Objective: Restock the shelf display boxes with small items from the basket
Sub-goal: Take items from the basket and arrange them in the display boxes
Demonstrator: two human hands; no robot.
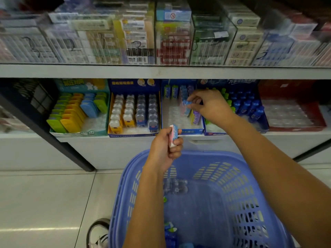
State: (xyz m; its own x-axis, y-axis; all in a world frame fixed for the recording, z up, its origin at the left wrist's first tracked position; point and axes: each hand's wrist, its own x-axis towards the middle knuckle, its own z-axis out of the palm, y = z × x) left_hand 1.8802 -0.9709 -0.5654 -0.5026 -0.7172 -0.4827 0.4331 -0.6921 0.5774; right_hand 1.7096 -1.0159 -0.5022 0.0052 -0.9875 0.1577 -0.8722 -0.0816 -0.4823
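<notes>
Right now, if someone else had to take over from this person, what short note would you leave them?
Left hand holds a pink pack over the basket.
Right hand pinches a blue pack over the middle display box.
Done: that box has a few packs at its back and right side.
To do: many of its slots look bare. Seat both packs, then shelve the few items lying in the basket.

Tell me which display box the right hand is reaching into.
The box third from the left, mostly bare and white inside. Only there does a hand reach in: the right hand pinches a small blue packet above it.
</notes>
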